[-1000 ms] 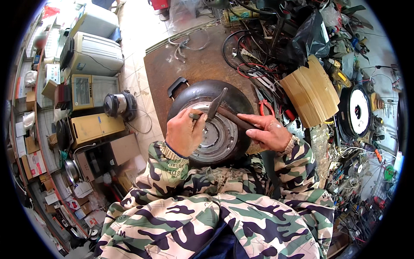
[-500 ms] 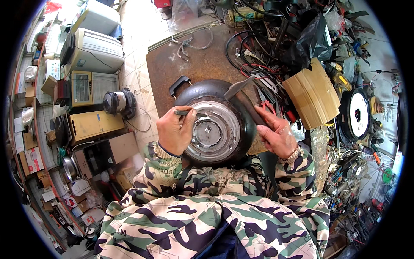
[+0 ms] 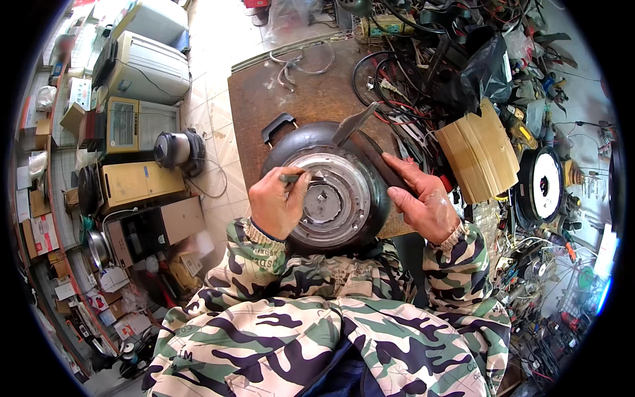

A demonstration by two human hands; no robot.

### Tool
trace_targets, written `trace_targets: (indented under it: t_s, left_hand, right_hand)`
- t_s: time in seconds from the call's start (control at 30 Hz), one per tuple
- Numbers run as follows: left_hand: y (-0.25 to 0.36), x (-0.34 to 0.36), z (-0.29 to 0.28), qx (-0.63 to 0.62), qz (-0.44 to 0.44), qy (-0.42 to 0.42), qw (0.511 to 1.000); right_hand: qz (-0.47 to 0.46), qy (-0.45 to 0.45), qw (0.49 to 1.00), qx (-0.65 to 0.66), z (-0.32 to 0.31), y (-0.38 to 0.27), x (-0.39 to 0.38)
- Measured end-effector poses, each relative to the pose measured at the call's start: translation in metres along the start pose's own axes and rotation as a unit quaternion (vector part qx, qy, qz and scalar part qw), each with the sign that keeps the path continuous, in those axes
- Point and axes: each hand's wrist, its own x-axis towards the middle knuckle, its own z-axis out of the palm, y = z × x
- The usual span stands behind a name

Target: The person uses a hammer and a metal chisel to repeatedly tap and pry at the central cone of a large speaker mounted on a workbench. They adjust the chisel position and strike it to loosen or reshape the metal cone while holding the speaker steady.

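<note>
A dark, round pan (image 3: 281, 145) lies bottom up in front of me, with a black side handle (image 3: 278, 122) at its far left. A ringed silver metal disc (image 3: 340, 228) covers the middle of its underside. My left hand (image 3: 271, 204) pinches a short metal chisel (image 3: 291, 178), whose tip points at the inner rings of the disc. My right hand (image 3: 426, 204) grips the dark handle of a hammer (image 3: 382, 161). Its narrow, blade-like metal head (image 3: 354, 124) is over the pan's far edge, apart from the chisel.
The pan rests on a brown worktable (image 3: 254, 96). Cables (image 3: 383, 79), tools and a cardboard piece (image 3: 479, 155) crowd its right side. A white-faced round appliance (image 3: 548, 185) stands farther right. Boxy appliances (image 3: 149, 69) and a cooker (image 3: 173, 149) stand at the left.
The hammer head has shifted a little left and farther from me. My left hand keeps the chisel over the disc. The whole view has shifted slightly.
</note>
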Motion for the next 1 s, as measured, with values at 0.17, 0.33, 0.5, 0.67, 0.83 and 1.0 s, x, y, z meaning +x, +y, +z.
trace_targets:
  t_s: [0.17,0.33,0.5,0.67,0.83,1.0]
  left_hand:
    - [-0.002,-0.033,0.006,0.036,0.075,0.067,0.994]
    - [-0.017,-0.045,0.011,-0.01,0.044,0.106,0.993]
    - [-0.033,-0.057,0.004,-0.106,-0.109,0.175,0.973]
    - [-0.074,-0.063,-0.013,-0.262,-0.174,0.179,0.932]
    - [-0.087,-0.067,-0.013,-0.328,-0.198,0.17,0.908]
    - [-0.1,-0.052,-0.017,-0.219,-0.225,0.133,0.94]
  right_hand:
    - [-0.004,-0.008,1.0,-0.012,0.007,-0.005,-0.001]
    - [-0.039,-0.025,0.996,-0.083,0.015,-0.004,0.004]
    - [-0.086,-0.063,0.977,-0.186,0.014,-0.008,0.012]
    - [-0.088,-0.034,0.98,-0.172,0.023,-0.033,0.018]
    - [-0.027,-0.163,0.953,-0.255,0.019,-0.034,0.032]
    - [-0.11,-0.109,0.964,-0.216,0.014,-0.032,0.038]
